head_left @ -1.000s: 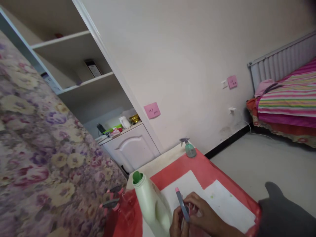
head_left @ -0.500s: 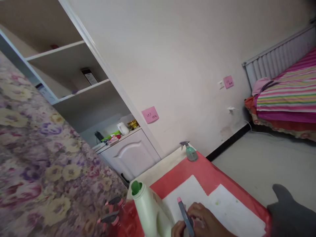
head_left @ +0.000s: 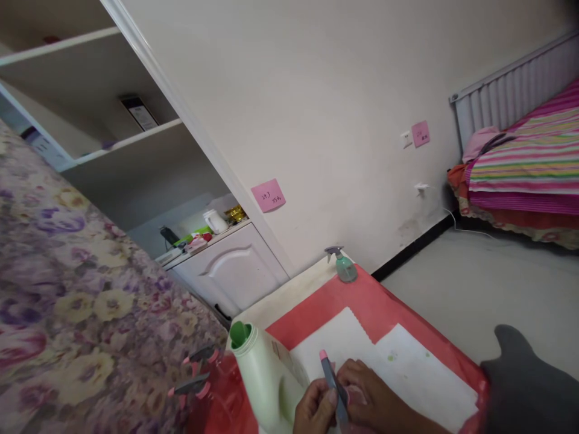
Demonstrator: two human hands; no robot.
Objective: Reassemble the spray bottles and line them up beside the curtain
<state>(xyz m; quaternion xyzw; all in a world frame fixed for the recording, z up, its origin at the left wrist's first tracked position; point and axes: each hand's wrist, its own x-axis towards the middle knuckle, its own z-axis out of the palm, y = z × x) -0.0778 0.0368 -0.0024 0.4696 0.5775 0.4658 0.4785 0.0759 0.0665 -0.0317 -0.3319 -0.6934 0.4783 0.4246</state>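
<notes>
Nearest us, at the bottom of the view, both hands had the grey sprayer, held tilted just right of the jug and over the paper. The left hand was nearly closed, thumb and fingers pinched on the sprayer's grey body; the right hand was curled round its pink lower part, fingertips partly hidden. We couldn't tell whether a bottle hung below. We judged it light, stiff plastic, smooth enough to slip if damp, not very fragile, though the thin trigger parts could bend or snap; best hold seemed the thick body with one hand and the pink part with the other, off the pink tip. The jug stood close on the left, its green spout uppermost, so elbow room was tight there; we'd guess a bump could shift it. Left of the jug, clear bottles with similar heads crowded that side too. More room lay right and forward, over the white sheets on the red cloth. The cloth's right edge dropped off to the floor, so small parts could roll away there. At the far corner stood the green bottle, well apart, with the wall behind closing that end.
</notes>
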